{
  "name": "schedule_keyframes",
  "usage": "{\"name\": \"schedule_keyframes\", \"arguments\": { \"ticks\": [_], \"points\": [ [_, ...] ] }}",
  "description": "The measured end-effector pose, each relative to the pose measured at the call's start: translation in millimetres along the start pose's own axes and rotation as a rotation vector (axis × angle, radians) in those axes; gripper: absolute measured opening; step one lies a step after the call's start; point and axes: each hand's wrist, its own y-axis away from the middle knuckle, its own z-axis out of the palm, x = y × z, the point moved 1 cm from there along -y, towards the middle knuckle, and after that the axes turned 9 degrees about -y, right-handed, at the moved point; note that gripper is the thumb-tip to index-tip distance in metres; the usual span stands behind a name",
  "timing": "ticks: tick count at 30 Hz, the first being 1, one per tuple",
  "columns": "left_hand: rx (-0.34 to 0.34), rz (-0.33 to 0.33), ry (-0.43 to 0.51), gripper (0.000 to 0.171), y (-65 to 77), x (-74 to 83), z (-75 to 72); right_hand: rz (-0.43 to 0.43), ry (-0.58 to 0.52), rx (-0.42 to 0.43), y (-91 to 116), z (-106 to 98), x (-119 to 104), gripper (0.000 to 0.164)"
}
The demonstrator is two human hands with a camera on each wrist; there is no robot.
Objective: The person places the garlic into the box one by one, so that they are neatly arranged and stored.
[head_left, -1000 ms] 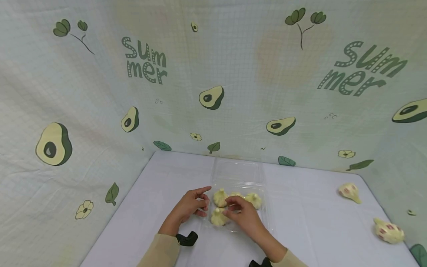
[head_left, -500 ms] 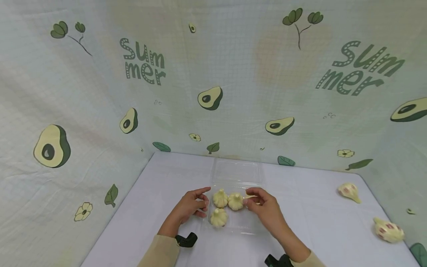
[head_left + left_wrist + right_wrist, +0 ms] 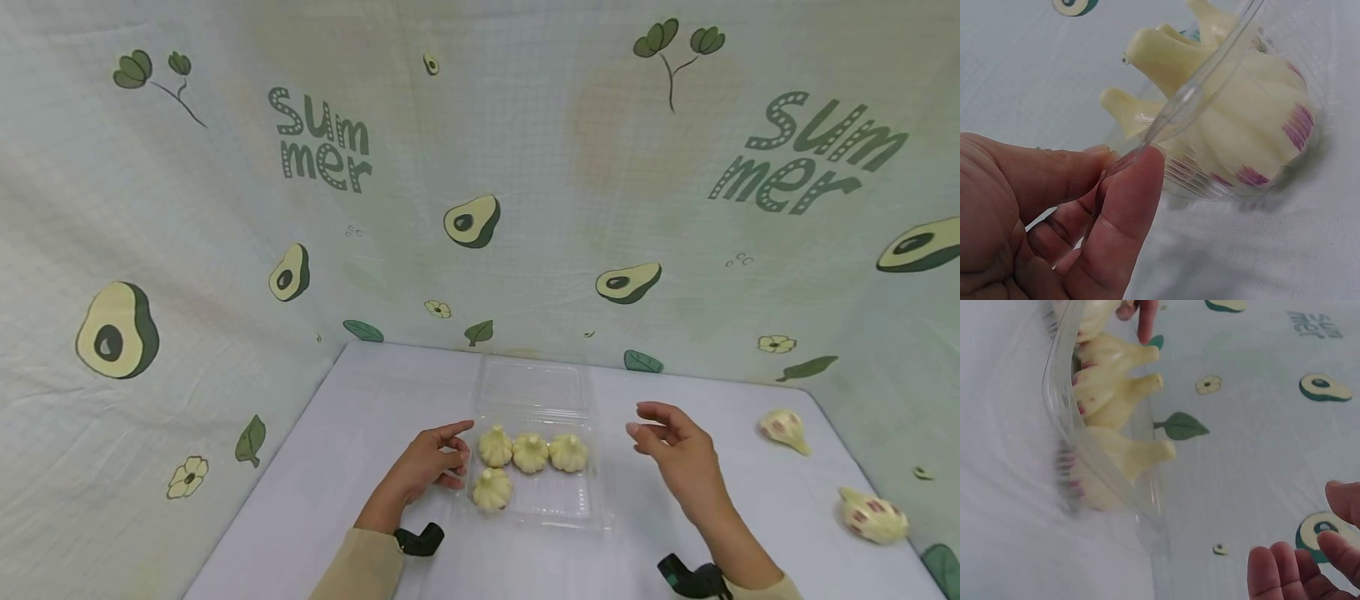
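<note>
At left, the left hand [image 3: 432, 461] pinches the left rim of one clear box [image 3: 551, 507]; the left wrist view shows the thin edge caught between thumb and finger, which the head view leaves unclear. The box stands on a white tabletop [image 3: 397, 387], its one hinged lid [image 3: 534, 387] open on the far side. Inside are four garlic bulbs [image 3: 530, 454]: three in a row along the far side, the fourth in front of the leftmost. They are rounded and ribbed, with thick blunt stems; the left wrist view reveals purple patches low on their sides, hidden from above. The box is thin, glossy, ridged plastic.

Right of the box, the right hand [image 3: 678, 454] hangs apart from it, holding nothing, thumb and loosely bent fingers separated. Farther right, only the head view shows two loose bulbs on the tabletop, a far bulb [image 3: 783, 428] and a near bulb [image 3: 875, 517], both purple-marked.
</note>
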Motion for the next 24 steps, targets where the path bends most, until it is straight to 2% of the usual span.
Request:
{"name": "schedule_keyframes", "arguments": {
  "ticks": [5,11,20,24],
  "points": [
    [0.0,-0.002,-0.001,0.064,-0.7,0.2,0.4,0.011,0.02,0.069,-2,-22,9,0.048],
    [-0.007,-0.001,0.001,0.064,-1.7,-1.1,0.3,0.078,0.059,0.138,-4,-46,18,0.055],
    [-0.01,0.001,0.004,0.065,-1.5,-1.0,0.2,0.179,0.247,0.271,-5,-89,34,0.069],
    [-0.009,-0.001,0.008,0.065,-1.4,-1.1,-0.2,0.232,0.273,0.303,-5,-109,40,0.074]
  ]
}}
